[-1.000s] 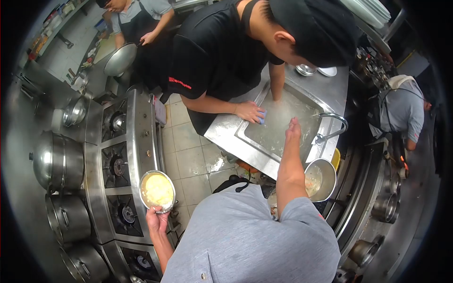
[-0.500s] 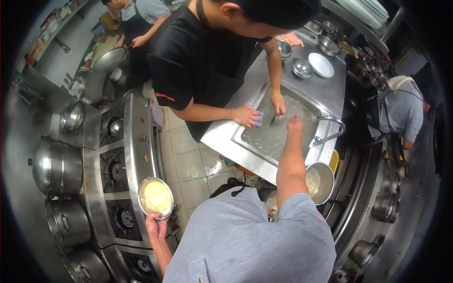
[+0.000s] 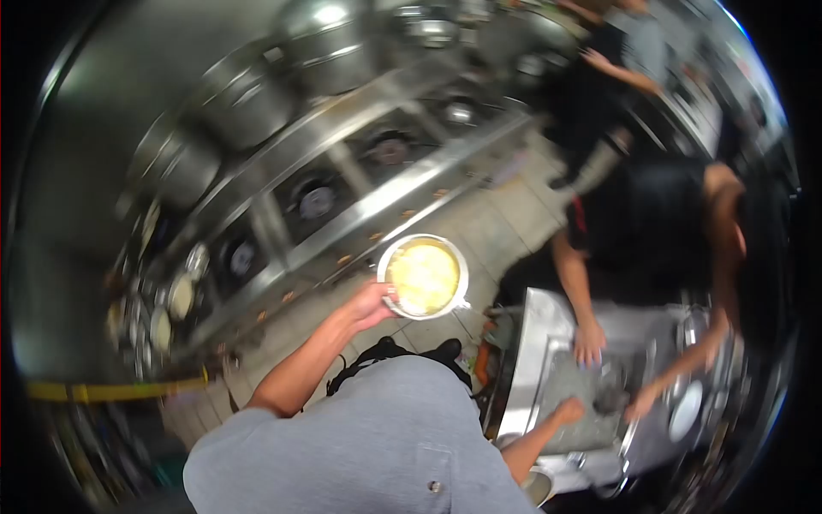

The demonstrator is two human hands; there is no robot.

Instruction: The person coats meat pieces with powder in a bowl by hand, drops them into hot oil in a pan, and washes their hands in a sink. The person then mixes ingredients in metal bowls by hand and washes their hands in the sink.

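Observation:
My left hand (image 3: 370, 306) grips the rim of a round metal bowl (image 3: 463, 287), held out over the floor in front of me. Inside it lies a soft, pale yellow food (image 3: 424, 272) whose kind I cannot tell. My right hand (image 3: 568, 410) reaches over the sink basin (image 3: 558, 385) at lower right, its fingers curled closed. Whether it holds anything is hidden by the blur. Close by, a co-worker's two hands are at the sink, one (image 3: 589, 341) at its near-left part and the other (image 3: 638, 405) at its right.
A gas stove (image 3: 368, 210) runs diagonally behind the bowl, with large metal pots (image 3: 248, 103) beyond it. Round a corner of the sink counter (image 3: 522, 343) stands the co-worker in black (image 3: 642, 227). Another person (image 3: 599, 73) is farther back. A white plate (image 3: 685, 411) lies right of the sink.
My view has swung left toward the stove, blurring the surroundings. The bowl in my left hand now sits mid-view, and my right hand stays at the sink, now lower right.

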